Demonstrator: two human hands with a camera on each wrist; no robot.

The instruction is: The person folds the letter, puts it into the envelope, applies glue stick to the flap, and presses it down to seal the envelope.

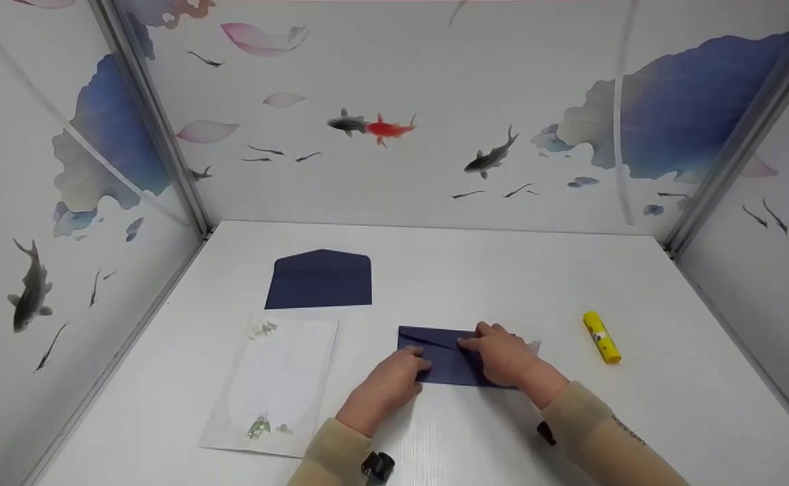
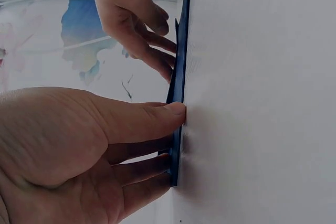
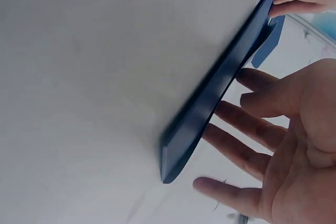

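Note:
A dark blue envelope [image 1: 445,368] lies on the table with its flap [image 1: 438,335] folded over and slightly raised. My left hand [image 1: 391,381] is at its left end. In the left wrist view, the left thumb [image 2: 163,116] touches the near edge and the other fingers rest on top, fairly straight. My right hand [image 1: 509,358] reaches over the right part, its fingertips touching the flap. The right wrist view shows these right fingers [image 3: 247,153] spread and extended along the envelope's upper side. A small pale patterned piece [image 1: 536,346] shows beyond the right hand, partly hidden.
A second dark blue envelope [image 1: 320,283] lies farther back. White sheets with green plant prints [image 1: 279,378] are on the left. A yellow glue stick [image 1: 602,337] lies on the right. Painted panels [image 1: 401,175] enclose the white table [image 1: 488,277] on three sides.

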